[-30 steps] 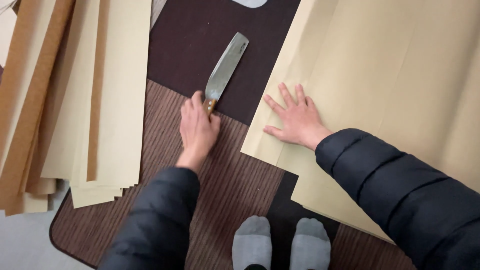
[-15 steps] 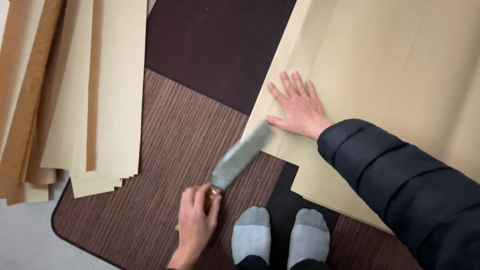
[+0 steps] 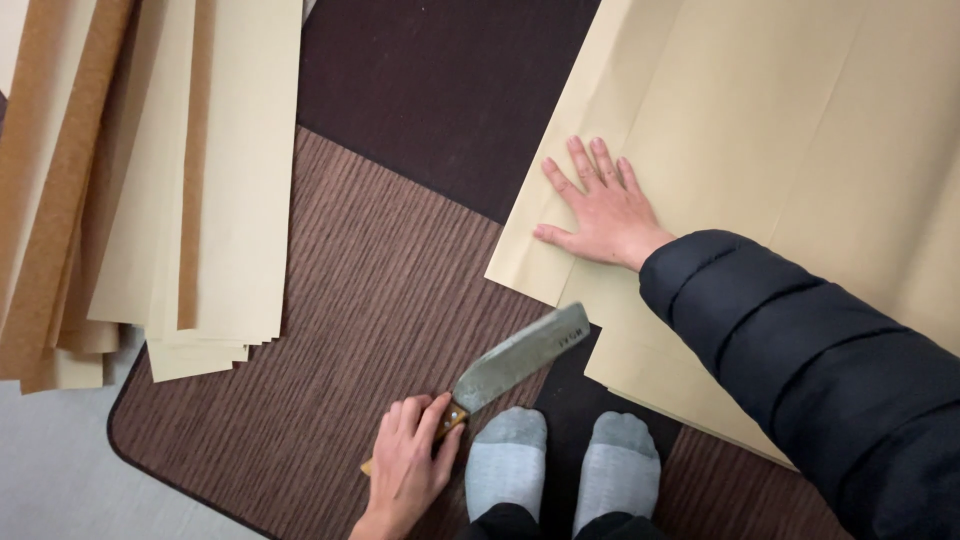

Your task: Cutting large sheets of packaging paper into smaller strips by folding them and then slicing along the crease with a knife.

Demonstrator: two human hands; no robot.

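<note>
– Where's the knife (image 3: 520,358)?

– Low on the brown mat (image 3: 330,330), just in front of the grey-socked feet (image 3: 565,465). The left hand (image 3: 405,470) is closed around its wooden handle; the blade points up and right, its tip over the edge of the big paper sheet (image 3: 790,160).

– And the right hand (image 3: 600,205)?

– Flat, fingers spread, pressing on that sheet near its lower left corner. It grips nothing.

– Anything else?

– A stack of cut strips (image 3: 150,180) lies at the left.
</note>
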